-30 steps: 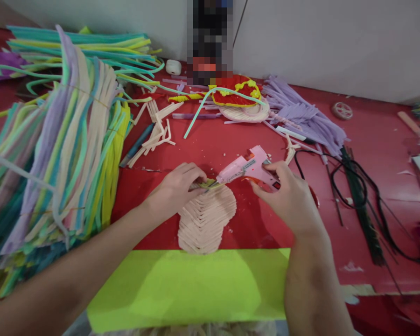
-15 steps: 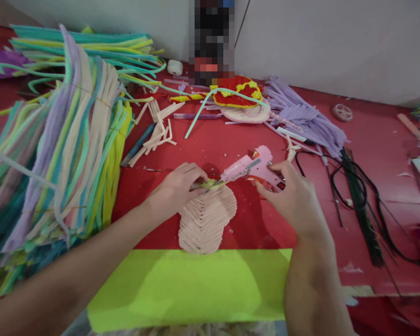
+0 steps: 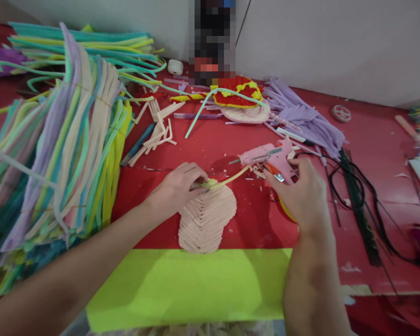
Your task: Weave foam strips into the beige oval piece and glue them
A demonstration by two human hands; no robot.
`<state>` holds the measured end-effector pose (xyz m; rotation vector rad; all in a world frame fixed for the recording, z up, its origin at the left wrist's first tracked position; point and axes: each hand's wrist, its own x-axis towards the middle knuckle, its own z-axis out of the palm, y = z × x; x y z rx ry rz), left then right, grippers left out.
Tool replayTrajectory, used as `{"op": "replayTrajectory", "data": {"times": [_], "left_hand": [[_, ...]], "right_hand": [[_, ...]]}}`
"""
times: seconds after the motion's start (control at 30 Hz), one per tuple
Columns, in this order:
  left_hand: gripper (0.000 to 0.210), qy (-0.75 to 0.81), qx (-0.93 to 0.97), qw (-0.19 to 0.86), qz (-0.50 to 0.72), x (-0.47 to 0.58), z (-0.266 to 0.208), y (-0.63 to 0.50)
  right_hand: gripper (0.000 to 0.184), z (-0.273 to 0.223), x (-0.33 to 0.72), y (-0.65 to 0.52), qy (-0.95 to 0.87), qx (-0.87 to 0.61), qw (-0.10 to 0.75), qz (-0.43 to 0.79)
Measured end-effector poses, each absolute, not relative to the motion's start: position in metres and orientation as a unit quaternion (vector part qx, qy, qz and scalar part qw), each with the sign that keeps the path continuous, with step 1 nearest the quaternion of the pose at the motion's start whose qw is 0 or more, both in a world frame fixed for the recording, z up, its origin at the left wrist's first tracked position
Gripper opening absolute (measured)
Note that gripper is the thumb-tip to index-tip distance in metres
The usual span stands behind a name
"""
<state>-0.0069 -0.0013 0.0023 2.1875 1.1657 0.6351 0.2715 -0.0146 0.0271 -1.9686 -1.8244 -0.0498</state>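
A beige piece made of pipe cleaners (image 3: 206, 224), laid in V-shaped rows with a rounded outline, lies flat in front of me. My left hand (image 3: 177, 187) is closed at its upper left edge, pinching a yellow pipe cleaner (image 3: 236, 176) against it. The strip's other end curves up to the right. My right hand (image 3: 303, 196) grips a pink hot glue gun (image 3: 261, 155) by its handle, its metal nozzle pointing left. That nozzle hangs above and right of the beige piece, apart from it.
Bundles of coloured pipe cleaners (image 3: 80, 116) fill the left side. Behind are cut beige pieces (image 3: 159, 130), a red and yellow piece (image 3: 236, 93) and purple pipe cleaners (image 3: 301, 112). A black cable (image 3: 364, 186) loops at the right. A lime-green sheet (image 3: 196, 284) covers the near edge.
My right hand has drawn the glue gun right, so its nozzle has left the beige piece. More of the yellow strip now shows. My left hand has stayed in place.
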Motion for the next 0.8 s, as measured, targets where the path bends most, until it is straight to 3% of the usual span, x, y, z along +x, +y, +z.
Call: {"op": "replayTrajectory", "data": {"times": [0.43, 0.57, 0.67, 0.8], "left_hand": [[0.012, 0.446, 0.808, 0.310, 0.228, -0.005, 0.006, -0.001], [0.012, 0.450, 0.808, 0.307, 0.225, -0.006, 0.005, -0.001], [0.013, 0.449, 0.807, 0.307, 0.230, -0.006, 0.004, -0.001], [0.013, 0.440, 0.810, 0.305, 0.240, -0.006, 0.002, 0.000]], "right_hand": [[0.061, -0.001, 0.276, -0.003, -0.607, -0.759, 0.234, 0.001], [0.053, 0.004, 0.268, -0.002, -0.602, -0.748, 0.273, -0.056], [0.035, 0.016, 0.254, -0.008, -0.616, -0.711, 0.332, -0.070], [0.017, 0.024, 0.228, -0.018, -0.720, -0.607, 0.317, 0.109]]}}
